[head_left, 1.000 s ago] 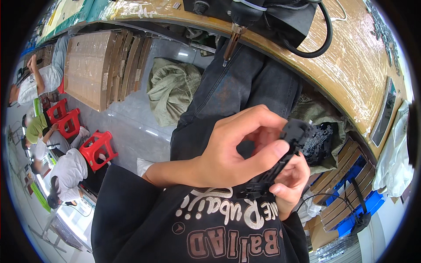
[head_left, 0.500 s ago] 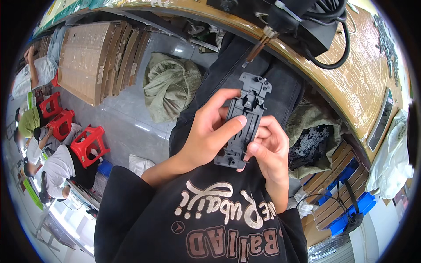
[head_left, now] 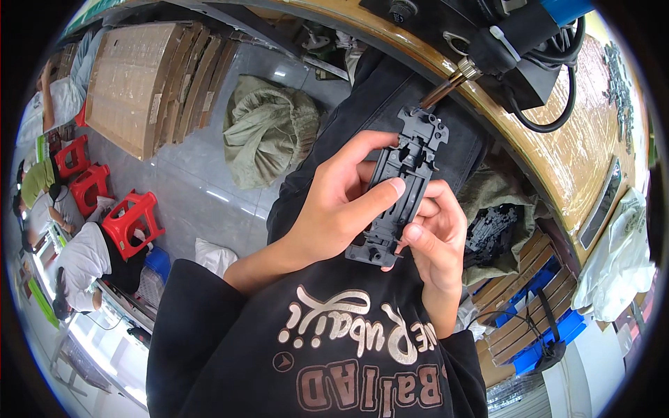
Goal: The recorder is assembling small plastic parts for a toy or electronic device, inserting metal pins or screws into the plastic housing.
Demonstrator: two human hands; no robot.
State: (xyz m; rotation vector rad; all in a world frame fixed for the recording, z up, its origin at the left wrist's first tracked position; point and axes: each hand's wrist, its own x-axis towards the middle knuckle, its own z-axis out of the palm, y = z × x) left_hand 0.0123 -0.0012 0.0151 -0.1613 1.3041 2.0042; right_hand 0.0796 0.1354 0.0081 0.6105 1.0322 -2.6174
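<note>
I hold a long black moulded plastic part [head_left: 405, 182], shaped like a toy car chassis, with raised rails, pegs and a notched far end. My left hand [head_left: 338, 209] grips its left side, thumb laid over the middle and fingers curled behind. On the lower right edge, my right hand [head_left: 440, 240] pinches it with the thumb, fingers partly hidden behind. Just above the far end of the part points the copper-coloured tip of a soldering iron [head_left: 448, 86]. The tip meets or nearly meets the part; I cannot tell which.
The wrapped worktable [head_left: 571, 174] curves along the right, with a black cable [head_left: 573, 104] hanging over it. An open sack [head_left: 498, 233] of black parts lies below it. A tied sack [head_left: 268, 132], stacked flat cardboard [head_left: 132, 87], red stools [head_left: 132, 223] and seated people stand left.
The plastic part and both hands have shifted slightly right and up, bringing its far end closer to the iron's tip. My grip looks the same. The whole view has shifted a little.
</note>
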